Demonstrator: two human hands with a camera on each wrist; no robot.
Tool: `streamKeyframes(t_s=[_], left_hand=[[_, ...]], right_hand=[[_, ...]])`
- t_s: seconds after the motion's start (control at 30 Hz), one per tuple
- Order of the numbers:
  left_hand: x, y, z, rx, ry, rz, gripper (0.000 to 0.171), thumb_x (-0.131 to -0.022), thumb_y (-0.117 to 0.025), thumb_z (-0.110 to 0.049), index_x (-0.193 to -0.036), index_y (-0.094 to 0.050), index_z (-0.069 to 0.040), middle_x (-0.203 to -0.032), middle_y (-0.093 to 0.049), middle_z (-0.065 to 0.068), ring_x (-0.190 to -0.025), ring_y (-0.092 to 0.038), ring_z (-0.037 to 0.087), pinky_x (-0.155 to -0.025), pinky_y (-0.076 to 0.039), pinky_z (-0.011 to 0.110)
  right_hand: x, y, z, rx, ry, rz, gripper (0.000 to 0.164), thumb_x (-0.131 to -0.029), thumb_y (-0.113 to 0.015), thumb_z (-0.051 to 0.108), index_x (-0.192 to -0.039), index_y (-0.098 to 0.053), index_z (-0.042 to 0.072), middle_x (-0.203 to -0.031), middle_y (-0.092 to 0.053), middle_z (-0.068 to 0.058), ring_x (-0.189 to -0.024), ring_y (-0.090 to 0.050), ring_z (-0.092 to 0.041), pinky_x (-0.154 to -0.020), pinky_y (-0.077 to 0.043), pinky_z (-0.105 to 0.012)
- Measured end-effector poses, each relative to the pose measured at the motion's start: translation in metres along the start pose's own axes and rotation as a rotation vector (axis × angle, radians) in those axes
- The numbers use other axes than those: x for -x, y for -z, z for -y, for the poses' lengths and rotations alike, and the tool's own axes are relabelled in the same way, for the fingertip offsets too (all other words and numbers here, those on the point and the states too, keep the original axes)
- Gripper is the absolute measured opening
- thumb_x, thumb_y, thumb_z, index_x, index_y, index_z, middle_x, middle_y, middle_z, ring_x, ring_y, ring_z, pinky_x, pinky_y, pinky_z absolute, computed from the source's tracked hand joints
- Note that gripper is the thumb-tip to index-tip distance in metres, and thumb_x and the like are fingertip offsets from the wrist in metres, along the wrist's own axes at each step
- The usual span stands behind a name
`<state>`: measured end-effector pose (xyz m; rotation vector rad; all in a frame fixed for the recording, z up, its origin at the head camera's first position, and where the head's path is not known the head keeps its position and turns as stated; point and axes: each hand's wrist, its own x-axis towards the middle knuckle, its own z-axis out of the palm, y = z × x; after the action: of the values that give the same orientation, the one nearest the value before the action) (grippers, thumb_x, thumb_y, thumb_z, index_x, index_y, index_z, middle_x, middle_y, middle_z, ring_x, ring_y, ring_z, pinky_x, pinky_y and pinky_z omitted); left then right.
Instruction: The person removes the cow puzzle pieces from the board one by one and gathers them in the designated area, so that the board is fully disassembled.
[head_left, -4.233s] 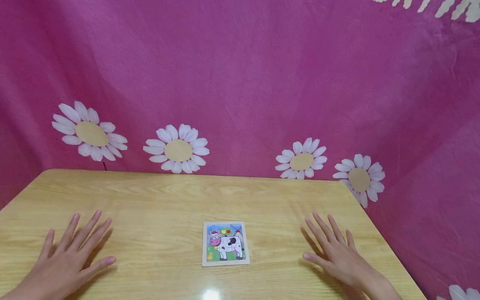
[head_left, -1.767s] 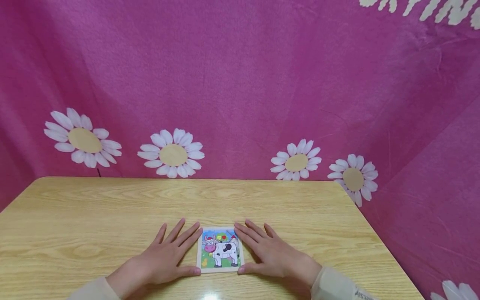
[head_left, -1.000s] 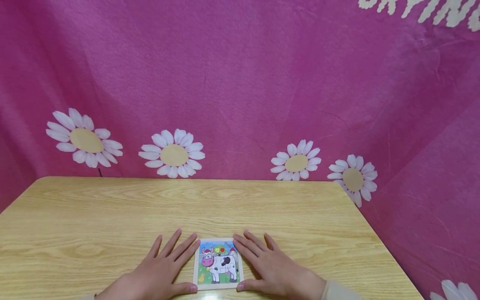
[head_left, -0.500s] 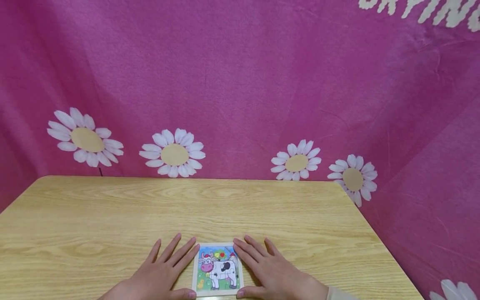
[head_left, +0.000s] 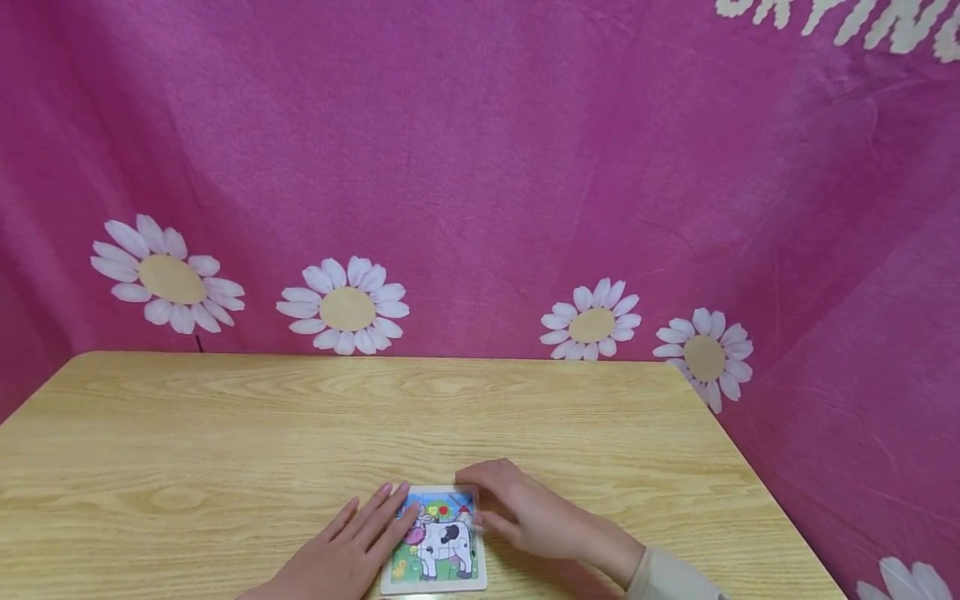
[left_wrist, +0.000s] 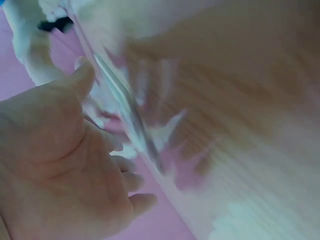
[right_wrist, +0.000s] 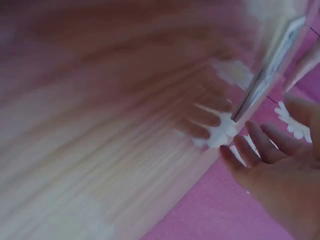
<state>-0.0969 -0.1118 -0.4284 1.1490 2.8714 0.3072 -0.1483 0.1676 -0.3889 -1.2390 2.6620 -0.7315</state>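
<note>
A small square jigsaw puzzle (head_left: 442, 552) with a cow picture and a pale frame lies near the front of the table in the head view. My left hand (head_left: 341, 550) has its straight fingers laid over the puzzle's upper left part, covering some of the cow's head. At the upper right corner is my right hand (head_left: 543, 517), blurred, its fingers loosely bent over the top edge and its thumb by the right edge. The left wrist view shows the puzzle (left_wrist: 122, 105) edge-on beside the left hand (left_wrist: 55, 160). In the right wrist view, relaxed fingers lie close to the puzzle (right_wrist: 270, 70).
The wood-grain table (head_left: 300, 417) stretches away behind the puzzle. A pink cloth (head_left: 480, 167) with white daisies hangs along its back and right side. Daisy reflections show on the glossy tabletop in the wrist views.
The puzzle was drawn toward the person between both hands. Since half a second ago, my left fingers moved right onto it, and my right hand rose with its fingers bending at the corner.
</note>
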Motion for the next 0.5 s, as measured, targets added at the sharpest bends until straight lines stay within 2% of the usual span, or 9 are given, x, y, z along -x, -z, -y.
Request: streamKeyframes(t_s=[0.1,0.2,0.3,0.4,0.5], left_hand=[[-0.006,-0.003,-0.013,0.012,-0.020,0.034,0.098,-0.087,-0.031,-0.081,-0.155,-0.028,-0.010,-0.160,-0.024,0.011,-0.146,-0.024,0.029,-0.108,-0.033,0.052],[-0.012,-0.011,-0.023,0.003,-0.052,0.033,0.092,-0.091,-0.025,-0.077,-0.154,-0.031,-0.011,-0.160,-0.026,0.011,-0.145,-0.026,0.028,-0.108,-0.036,0.047],[-0.017,-0.016,-0.029,0.042,-0.056,0.071,0.088,-0.093,-0.024,-0.075,-0.154,-0.030,-0.012,-0.160,-0.024,0.011,-0.146,-0.024,0.028,-0.109,-0.034,0.044],[-0.018,-0.019,-0.032,0.032,-0.067,0.063,0.086,-0.094,-0.023,-0.073,-0.154,-0.032,-0.012,-0.159,-0.026,0.013,-0.145,-0.026,0.028,-0.109,-0.035,0.042],[-0.018,-0.021,-0.033,-0.024,-0.082,0.036,0.084,-0.095,-0.020,-0.071,-0.153,-0.034,-0.011,-0.157,-0.030,0.015,-0.144,-0.029,0.029,-0.107,-0.038,0.041]], right_hand=[[-0.017,-0.001,-0.003,-0.159,0.004,-0.053,0.029,-0.096,-0.060,0.002,-0.125,-0.060,-0.001,-0.121,-0.065,-0.009,-0.114,-0.059,-0.022,-0.098,-0.047,-0.032],[-0.034,-0.002,-0.004,-0.308,-0.027,-0.062,0.021,-0.095,-0.059,-0.003,-0.115,-0.066,-0.001,-0.112,-0.069,-0.011,-0.105,-0.065,-0.022,-0.089,-0.051,-0.028],[-0.049,-0.004,-0.002,-0.405,-0.065,-0.010,0.018,-0.096,-0.059,-0.002,-0.110,-0.069,0.000,-0.105,-0.072,-0.010,-0.099,-0.066,-0.019,-0.084,-0.051,-0.024],[-0.062,-0.004,0.001,-0.462,-0.080,0.067,0.016,-0.096,-0.059,-0.002,-0.108,-0.069,-0.002,-0.101,-0.073,-0.011,-0.096,-0.068,-0.017,-0.082,-0.051,-0.021],[-0.072,-0.001,0.004,-0.512,-0.098,0.148,0.015,-0.096,-0.058,-0.004,-0.107,-0.068,-0.004,-0.101,-0.073,-0.013,-0.096,-0.069,-0.018,-0.081,-0.050,-0.019]])
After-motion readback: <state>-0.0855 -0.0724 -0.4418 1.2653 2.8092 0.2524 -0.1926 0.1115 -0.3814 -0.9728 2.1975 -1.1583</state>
